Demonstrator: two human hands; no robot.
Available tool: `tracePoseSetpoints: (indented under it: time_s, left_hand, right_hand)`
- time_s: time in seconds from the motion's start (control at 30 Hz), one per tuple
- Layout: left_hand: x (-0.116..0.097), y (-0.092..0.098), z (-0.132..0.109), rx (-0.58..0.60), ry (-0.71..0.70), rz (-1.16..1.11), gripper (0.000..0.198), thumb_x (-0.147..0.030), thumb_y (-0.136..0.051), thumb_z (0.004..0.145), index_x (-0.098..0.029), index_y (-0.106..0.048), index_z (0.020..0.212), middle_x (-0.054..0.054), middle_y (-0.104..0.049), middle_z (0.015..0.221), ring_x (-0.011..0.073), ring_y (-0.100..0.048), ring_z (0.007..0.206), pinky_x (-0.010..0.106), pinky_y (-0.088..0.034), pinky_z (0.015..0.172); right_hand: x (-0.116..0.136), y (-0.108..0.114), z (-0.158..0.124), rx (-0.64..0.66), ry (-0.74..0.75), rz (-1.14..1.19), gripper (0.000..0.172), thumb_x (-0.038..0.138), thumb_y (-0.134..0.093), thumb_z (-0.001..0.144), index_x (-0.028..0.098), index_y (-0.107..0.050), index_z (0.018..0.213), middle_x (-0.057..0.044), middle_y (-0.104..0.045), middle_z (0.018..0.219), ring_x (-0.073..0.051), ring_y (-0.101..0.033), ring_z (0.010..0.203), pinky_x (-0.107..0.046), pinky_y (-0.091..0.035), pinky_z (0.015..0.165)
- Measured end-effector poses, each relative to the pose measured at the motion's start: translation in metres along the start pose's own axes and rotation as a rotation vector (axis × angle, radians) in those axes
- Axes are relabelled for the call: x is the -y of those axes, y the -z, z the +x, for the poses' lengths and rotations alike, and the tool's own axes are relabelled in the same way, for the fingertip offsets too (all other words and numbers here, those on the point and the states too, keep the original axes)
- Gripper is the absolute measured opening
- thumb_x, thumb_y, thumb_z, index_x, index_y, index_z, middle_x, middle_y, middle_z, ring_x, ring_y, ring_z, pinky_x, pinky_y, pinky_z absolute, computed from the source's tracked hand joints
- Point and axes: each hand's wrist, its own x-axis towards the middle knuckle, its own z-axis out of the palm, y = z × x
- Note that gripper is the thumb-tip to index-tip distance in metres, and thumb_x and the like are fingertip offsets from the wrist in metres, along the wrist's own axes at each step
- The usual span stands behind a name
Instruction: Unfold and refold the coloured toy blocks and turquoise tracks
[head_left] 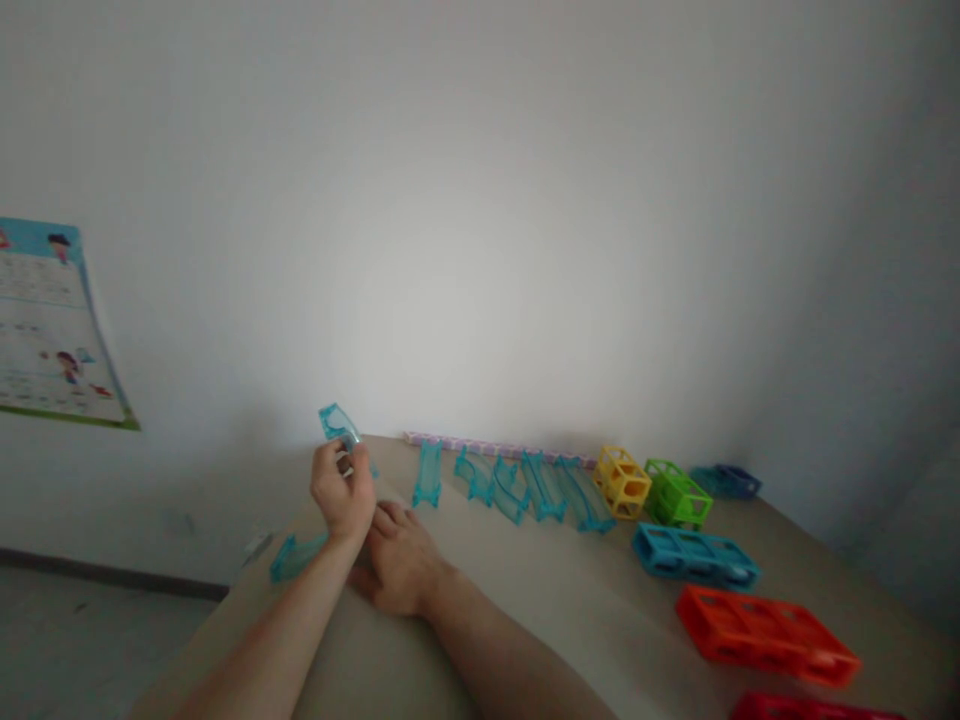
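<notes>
My left hand (343, 492) is raised above the table's left side, its fingers closed on a translucent blue toy track piece (339, 424) that sticks up past the fingertips. Below and to its right, my right hand (401, 562) lies on the tabletop with its back up and fingers stretched toward the left wrist; nothing shows in it. Another translucent blue track piece (294, 558) rests near the left edge, partly covered by my left forearm. Several more blue track pieces, among them a straight one (428, 474), lie in a row beyond my right hand.
A patterned purple strip (495, 448) runs along the wall side of the table (525, 590). To the right are open-frame blocks: yellow (622, 483), green (677, 495), teal (696, 557), red-orange (765, 632) and dark blue (737, 481). A poster (64, 325) hangs on the left wall.
</notes>
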Motion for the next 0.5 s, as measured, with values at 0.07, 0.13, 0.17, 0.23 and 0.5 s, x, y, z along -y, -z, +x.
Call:
tracePoseSetpoints:
  time_s: [0.07,0.13,0.17,0.23,0.5]
  left_hand:
    - [-0.002,0.001,-0.003,0.035,-0.014,-0.028,0.029,-0.042,-0.042,0.086,-0.017,-0.051,0.097,0.008,-0.056,0.094,0.0162,-0.059,0.08,0.024,-0.05,0.069]
    - [-0.003,0.001,-0.005,0.08,-0.027,-0.064,0.028,-0.043,-0.043,0.085,-0.018,-0.049,0.096,0.007,-0.054,0.093,0.0156,-0.059,0.078,0.022,-0.049,0.063]
    - [-0.004,0.002,-0.007,0.094,-0.038,-0.091,0.028,-0.043,-0.045,0.084,-0.018,-0.049,0.094,0.006,-0.054,0.092,0.0154,-0.058,0.078,0.022,-0.049,0.061]
    - [-0.005,0.002,-0.009,0.104,-0.052,-0.166,0.026,-0.042,-0.048,0.082,-0.018,-0.05,0.092,0.004,-0.053,0.086,0.0146,-0.057,0.073,0.021,-0.047,0.059]
    - [-0.016,-0.003,-0.014,0.504,0.362,-0.767,0.025,-0.043,-0.051,0.077,-0.018,-0.051,0.071,-0.004,-0.044,0.054,0.0091,-0.038,0.044,0.02,-0.028,0.037]
  right_hand:
    - [0.0,-0.003,0.003,0.031,0.042,0.017,0.053,0.043,-0.054,0.083,0.019,-0.046,0.129,-0.012,-0.05,0.132,-0.03,-0.038,0.122,-0.045,-0.037,0.096]
    - [0.0,-0.005,0.004,0.061,0.069,0.026,0.043,0.039,-0.052,0.084,0.023,-0.052,0.124,-0.009,-0.054,0.129,-0.029,-0.038,0.123,-0.045,-0.035,0.099]
    - [0.0,-0.004,0.004,0.057,0.078,0.031,0.04,0.037,-0.052,0.084,0.023,-0.054,0.122,-0.008,-0.055,0.128,-0.028,-0.038,0.123,-0.044,-0.034,0.1]
    - [0.0,-0.002,0.001,0.007,0.096,0.037,0.043,0.035,-0.053,0.084,0.022,-0.052,0.125,-0.008,-0.052,0.131,-0.026,-0.037,0.125,-0.041,-0.03,0.104]
    - [0.019,0.02,-0.052,0.015,-0.131,-0.015,0.035,0.036,-0.062,0.081,0.018,-0.056,0.11,-0.01,-0.054,0.108,-0.026,-0.047,0.102,-0.038,-0.041,0.092]
